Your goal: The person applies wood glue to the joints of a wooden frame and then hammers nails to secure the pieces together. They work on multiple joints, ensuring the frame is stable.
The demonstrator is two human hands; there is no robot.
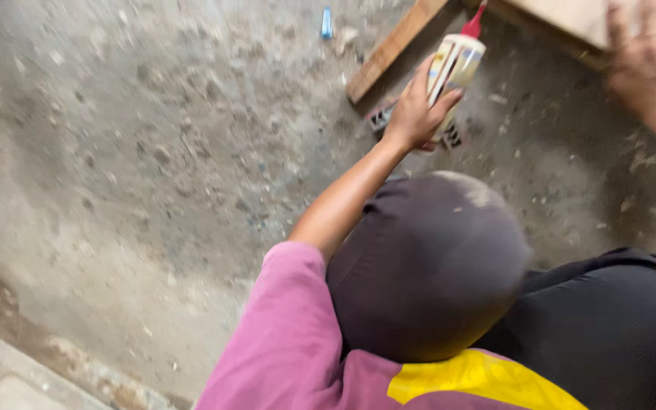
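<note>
My right hand (651, 61) hovered blurred over the plank (392, 49), its grip apparently open and empty. Beside the plank, a co-worker's hand (417, 114) clasped the glue bottle (457, 64). I judged gluing was in hand, and next the plank needed steadying.

A glue bottle (455, 68) is seen near the top edge, right of centre, tilted with its red pointed nozzle up. Its body is pale cream and rounded, and a label of white, yellow and dark stripes is wrapped around it. The bottle is gripped from below by the left hand (417, 114). No sign or screen is seen.
</note>
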